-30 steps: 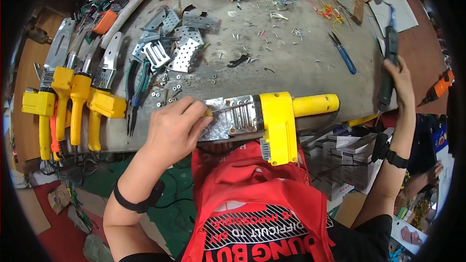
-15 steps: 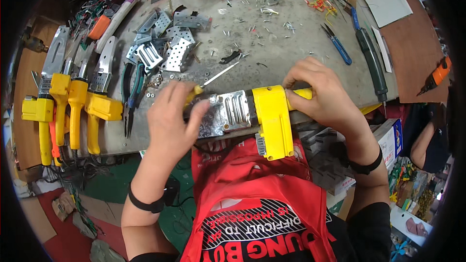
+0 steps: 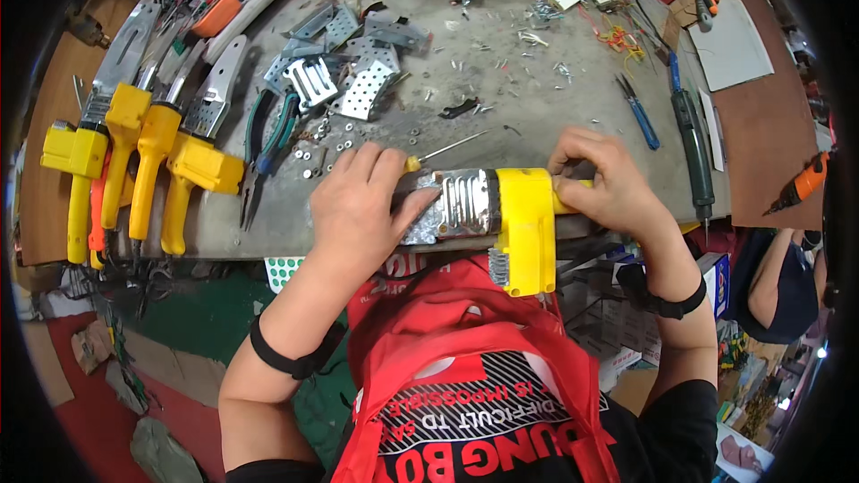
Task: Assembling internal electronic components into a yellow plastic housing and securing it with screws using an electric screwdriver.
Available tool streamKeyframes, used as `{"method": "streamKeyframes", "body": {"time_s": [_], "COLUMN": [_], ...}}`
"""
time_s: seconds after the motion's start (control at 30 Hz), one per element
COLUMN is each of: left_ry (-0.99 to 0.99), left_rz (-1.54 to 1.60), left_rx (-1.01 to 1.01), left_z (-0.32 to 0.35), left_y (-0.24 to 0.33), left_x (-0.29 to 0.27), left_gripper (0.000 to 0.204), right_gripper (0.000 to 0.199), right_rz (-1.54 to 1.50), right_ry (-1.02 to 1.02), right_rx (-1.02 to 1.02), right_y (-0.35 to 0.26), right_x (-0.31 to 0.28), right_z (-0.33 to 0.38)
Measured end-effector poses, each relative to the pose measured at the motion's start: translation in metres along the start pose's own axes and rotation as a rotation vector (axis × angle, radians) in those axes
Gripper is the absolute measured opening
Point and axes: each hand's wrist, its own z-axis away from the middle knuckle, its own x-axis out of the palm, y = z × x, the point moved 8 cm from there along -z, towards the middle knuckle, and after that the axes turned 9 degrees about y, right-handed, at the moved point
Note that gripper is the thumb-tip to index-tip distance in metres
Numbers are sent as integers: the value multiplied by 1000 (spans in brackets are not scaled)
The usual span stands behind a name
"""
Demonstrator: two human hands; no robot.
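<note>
Yellow plastic tool with slotted metal plate (image 3: 526,231): along grey bench (image 3: 573,100)'s near edge, between the hands.
Left hand (image 3: 360,201): thumb against metal, fingers bent; grip on thin yellow-handled screwdriver (image 3: 413,164) cannot be told.
Right hand (image 3: 601,181): thumb and fingers pinching the tool's handle.

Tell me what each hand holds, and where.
Right hand: the yellow tool, by its handle. Left hand: over the tool's metal end, screwdriver alongside; what it grips cannot be told.

We see a stained grey counter (image 3: 528,100), brown boards (image 3: 761,145) flanking it, and green-and-red floor (image 3: 192,295) below.
</note>
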Motion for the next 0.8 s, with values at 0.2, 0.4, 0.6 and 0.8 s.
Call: {"method": "streamKeyframes", "body": {"time_s": [0.2,0.4,0.6,0.8], "left_ry": [-2,64,79,94], "left_rz": [4,-176,-178,10], "left_rx": [-31,38,15,-81], "left_z": [-6,-37,-47,-43], "left_y": [3,-3,-11,-5], "left_x": [-4,-5,1,-12], "left_gripper": [19,15,12,11], "right_gripper": [18,29,31,20], "right_rz": [302,873,770,352], "right_ry": [288,669,657,616], "right_rx": [-30,456,320,153], "right_y": [-5,104,103,47], "right_x": [-57,-178,-159,-131], "right_z": [29,121,115,78]}}
